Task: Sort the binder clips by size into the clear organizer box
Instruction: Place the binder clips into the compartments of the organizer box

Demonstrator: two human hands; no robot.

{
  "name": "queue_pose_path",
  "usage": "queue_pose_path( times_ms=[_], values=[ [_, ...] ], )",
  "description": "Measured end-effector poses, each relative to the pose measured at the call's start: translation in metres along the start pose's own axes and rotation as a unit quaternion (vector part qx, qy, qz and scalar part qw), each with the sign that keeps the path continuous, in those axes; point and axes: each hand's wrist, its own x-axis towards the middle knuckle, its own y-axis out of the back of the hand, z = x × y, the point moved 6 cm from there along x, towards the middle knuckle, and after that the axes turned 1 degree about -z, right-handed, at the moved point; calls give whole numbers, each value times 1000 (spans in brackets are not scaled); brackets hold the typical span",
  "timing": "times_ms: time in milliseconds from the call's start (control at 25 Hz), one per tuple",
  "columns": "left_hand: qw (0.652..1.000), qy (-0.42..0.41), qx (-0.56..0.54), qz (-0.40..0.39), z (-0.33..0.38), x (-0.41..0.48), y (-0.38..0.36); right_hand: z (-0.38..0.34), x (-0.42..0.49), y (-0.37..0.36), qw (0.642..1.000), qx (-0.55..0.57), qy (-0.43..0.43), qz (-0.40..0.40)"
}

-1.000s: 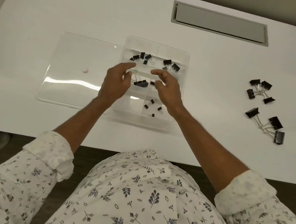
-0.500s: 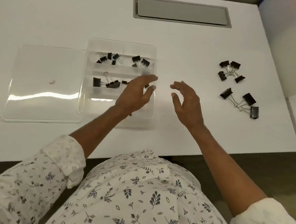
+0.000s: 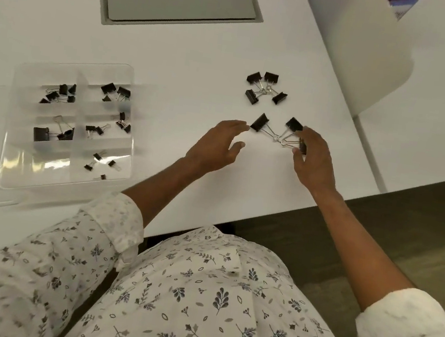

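My left hand (image 3: 212,147) lies low over the white desk (image 3: 240,199), a little in from its near edge. Its fingers (image 3: 235,127) are straight and loosely spread, and the thumb is held apart, so it holds nothing. The fingertips reach the near corner of the left large binder clip (image 3: 260,122), but I cannot tell whether they touch it. My right hand (image 3: 314,160) arches over the other side of the same cluster. Its fingers (image 3: 309,136) are bent down over the near right clip (image 3: 302,147) with the thumb just beside it, and I cannot tell whether I am pinching it. The third large clip (image 3: 294,124) sits just beyond my right fingertips. The left clip's black body runs slantwise, and its wire handles point toward the near right, meeting the other handles between my hands. Toward the desk's left side stands the clear organizer box (image 3: 34,172). Black clips are scattered across its compartments, with the biggest clip in the box (image 3: 40,134) in a left one. Beyond my hands four medium binder clips (image 3: 266,87) lie bunched, handles inward. Toward the far edge is a grey cable hatch (image 3: 180,7).
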Motion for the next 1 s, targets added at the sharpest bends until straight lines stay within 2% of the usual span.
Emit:
queue_pose_path(
  times_ms=[160,240,560,760,880,1000],
  values=[
    [1000,4,19,-14,27,38,-37,61,11,9,989,-34,-10,-141],
    [999,5,32,-18,35,53,-51,70,9,6,984,-30,7,-178],
    [978,6,188,-86,29,85,-73,82,5,8,985,-26,43,-165],
    [982,44,175,-59,24,71,-65,77,17,12,979,-19,105,-175],
    [983,65,168,-46,18,59,-59,71,24,10,970,-2,113,-217],
    [984,92,146,-38,6,44,-52,69,30,8,958,-45,143,-243]
  ],
)
